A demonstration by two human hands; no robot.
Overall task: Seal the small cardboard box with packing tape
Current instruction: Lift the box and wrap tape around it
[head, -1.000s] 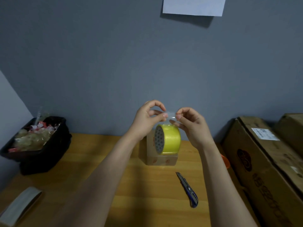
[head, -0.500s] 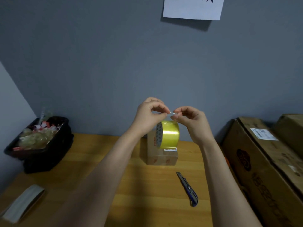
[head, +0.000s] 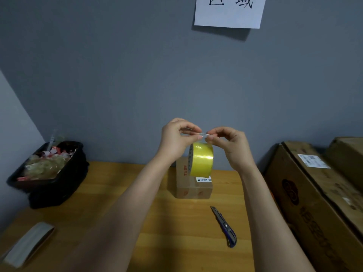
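A: What are the hands doing?

B: Both are raised together above the desk. The left hand [head: 176, 140] and the right hand [head: 229, 144] each pinch the clear free end of the tape [head: 203, 134], fingertips almost touching. The yellow tape roll [head: 202, 161] hangs just below them from that strip.

A: And the small box [head: 193, 185]?

B: Below and beyond the hands, standing on the wooden desk [head: 176, 242], partly hidden by the roll. No tape touches it yet.

A: How will the tape behave?

B: I'd judge it thin, limp and very sticky. It'll likely fold onto itself or cling to skin if it goes slack, so hold it by the edges and keep it taut. The roll looks light and stiff; a hand through the core would steady it. The box looks light too, so it may slide when pressed.

A: Anything else around?

B: A box cutter [head: 224, 226] lies on the desk under the right forearm, handy for cutting. A black tray of scraps [head: 49, 173] sits far out past the left arm, large cartons [head: 314, 203] beside the right arm, a grey wall behind.
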